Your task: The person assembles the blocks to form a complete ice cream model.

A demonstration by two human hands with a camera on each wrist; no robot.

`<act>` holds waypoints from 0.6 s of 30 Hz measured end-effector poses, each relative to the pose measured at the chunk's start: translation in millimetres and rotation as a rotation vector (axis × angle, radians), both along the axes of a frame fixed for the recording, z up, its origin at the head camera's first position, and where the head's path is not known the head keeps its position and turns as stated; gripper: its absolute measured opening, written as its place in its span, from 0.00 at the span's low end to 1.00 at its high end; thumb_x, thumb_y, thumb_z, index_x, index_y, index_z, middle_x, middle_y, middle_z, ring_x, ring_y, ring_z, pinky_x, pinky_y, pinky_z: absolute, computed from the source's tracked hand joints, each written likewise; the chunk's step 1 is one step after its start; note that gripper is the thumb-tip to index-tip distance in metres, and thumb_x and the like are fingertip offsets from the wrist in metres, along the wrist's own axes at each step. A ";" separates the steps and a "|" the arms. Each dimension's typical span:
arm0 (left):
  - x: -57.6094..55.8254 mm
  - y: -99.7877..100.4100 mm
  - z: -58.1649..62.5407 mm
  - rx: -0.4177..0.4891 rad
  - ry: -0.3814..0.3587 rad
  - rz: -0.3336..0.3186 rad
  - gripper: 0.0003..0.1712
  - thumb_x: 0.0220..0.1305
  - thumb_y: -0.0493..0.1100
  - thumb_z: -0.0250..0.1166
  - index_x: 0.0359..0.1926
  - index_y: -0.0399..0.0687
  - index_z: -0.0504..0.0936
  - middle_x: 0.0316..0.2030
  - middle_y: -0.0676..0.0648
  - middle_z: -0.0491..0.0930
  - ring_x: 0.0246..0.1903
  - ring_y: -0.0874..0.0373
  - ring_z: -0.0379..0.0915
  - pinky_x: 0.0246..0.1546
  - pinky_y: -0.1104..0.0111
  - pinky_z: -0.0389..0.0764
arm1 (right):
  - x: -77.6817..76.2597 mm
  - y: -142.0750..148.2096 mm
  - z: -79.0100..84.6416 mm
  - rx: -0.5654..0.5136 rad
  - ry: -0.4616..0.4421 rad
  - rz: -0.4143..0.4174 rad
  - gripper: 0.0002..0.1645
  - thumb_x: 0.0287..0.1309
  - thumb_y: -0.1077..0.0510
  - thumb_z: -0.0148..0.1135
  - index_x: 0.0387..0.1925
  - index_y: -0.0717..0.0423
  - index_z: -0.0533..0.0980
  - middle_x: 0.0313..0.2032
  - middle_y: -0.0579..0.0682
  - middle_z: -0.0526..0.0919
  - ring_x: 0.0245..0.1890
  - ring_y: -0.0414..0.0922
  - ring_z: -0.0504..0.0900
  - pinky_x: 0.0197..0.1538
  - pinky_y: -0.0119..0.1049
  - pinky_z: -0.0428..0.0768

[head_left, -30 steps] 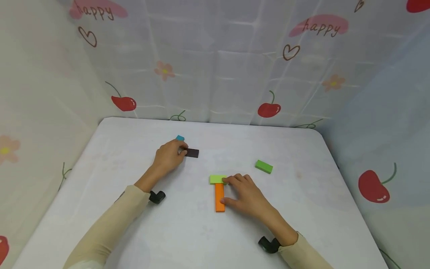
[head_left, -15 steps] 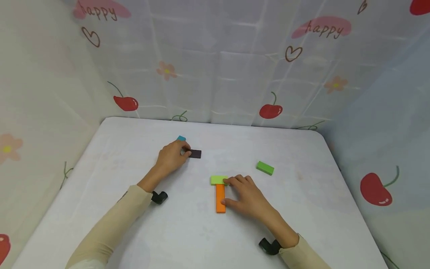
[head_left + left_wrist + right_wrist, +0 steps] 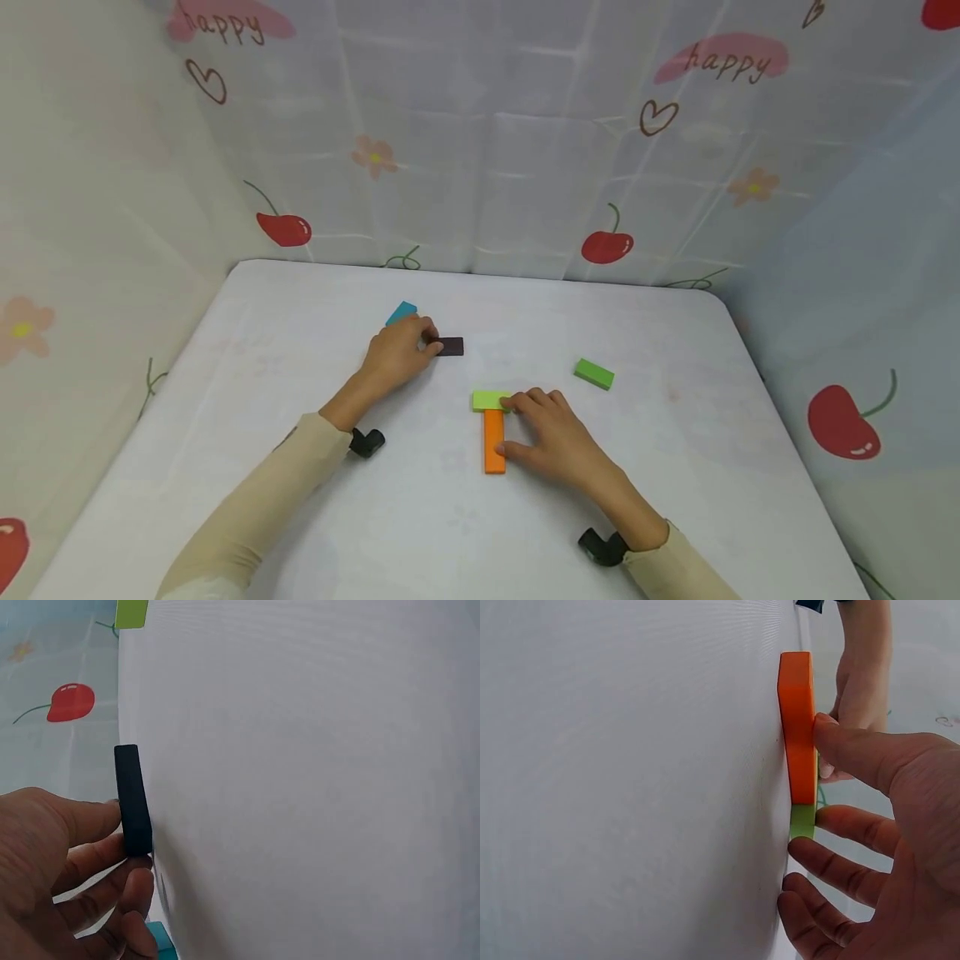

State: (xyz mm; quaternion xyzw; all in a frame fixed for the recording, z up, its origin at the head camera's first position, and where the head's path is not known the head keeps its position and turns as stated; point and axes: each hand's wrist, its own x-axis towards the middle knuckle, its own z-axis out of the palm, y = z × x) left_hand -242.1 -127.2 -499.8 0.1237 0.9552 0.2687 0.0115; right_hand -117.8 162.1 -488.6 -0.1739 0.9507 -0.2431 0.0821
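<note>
My left hand (image 3: 399,354) pinches a dark, nearly black rectangular block (image 3: 452,347) between thumb and fingers; in the left wrist view the block's (image 3: 133,796) long side is turned towards the camera. A light green block (image 3: 486,401) lies crosswise against the far end of an orange block (image 3: 494,442), making a T on the table. My right hand (image 3: 553,435) rests beside this T, its thumb touching the orange block and its index finger at the light green one. Its other fingers are spread and loosely bent, as the right wrist view shows.
Behind the left hand lies a blue block (image 3: 401,313), partly hidden by it. A darker green block (image 3: 595,373) sits to the right on the white table (image 3: 360,533). Printed curtains (image 3: 480,167) hang along the back and both sides.
My left hand has moved a little to the right with the dark block, uncovering more of the blue block. The right hand and the T stay in place.
</note>
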 end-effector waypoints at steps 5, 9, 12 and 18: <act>-1.5 8.3 1.7 -0.032 -0.010 -0.043 0.11 0.74 0.52 0.70 0.47 0.52 0.87 0.43 0.50 0.85 0.37 0.55 0.80 0.37 0.60 0.81 | -0.8 0.5 -1.3 -0.014 0.009 0.000 0.36 0.58 0.42 0.81 0.65 0.45 0.80 0.61 0.46 0.83 0.56 0.47 0.72 0.61 0.47 0.78; -2.3 12.9 0.9 -0.058 -0.025 -0.055 0.11 0.74 0.53 0.71 0.46 0.53 0.86 0.42 0.51 0.84 0.35 0.56 0.78 0.35 0.63 0.79 | -1.7 0.6 -2.0 -0.007 0.003 0.008 0.36 0.58 0.41 0.81 0.65 0.45 0.79 0.61 0.46 0.83 0.56 0.47 0.72 0.62 0.48 0.78; -2.3 15.2 1.2 -0.064 -0.033 -0.059 0.11 0.74 0.54 0.70 0.47 0.54 0.86 0.42 0.51 0.84 0.36 0.55 0.78 0.36 0.62 0.79 | -2.5 0.7 -2.5 -0.005 -0.007 0.011 0.37 0.59 0.41 0.80 0.66 0.45 0.79 0.62 0.46 0.83 0.57 0.47 0.72 0.63 0.47 0.78; -0.6 18.6 2.5 -0.071 -0.041 -0.072 0.12 0.75 0.54 0.70 0.48 0.53 0.86 0.43 0.50 0.84 0.38 0.55 0.79 0.39 0.61 0.82 | -2.8 0.6 -2.8 0.000 -0.001 0.015 0.37 0.58 0.40 0.80 0.66 0.45 0.79 0.61 0.46 0.82 0.56 0.47 0.72 0.62 0.47 0.78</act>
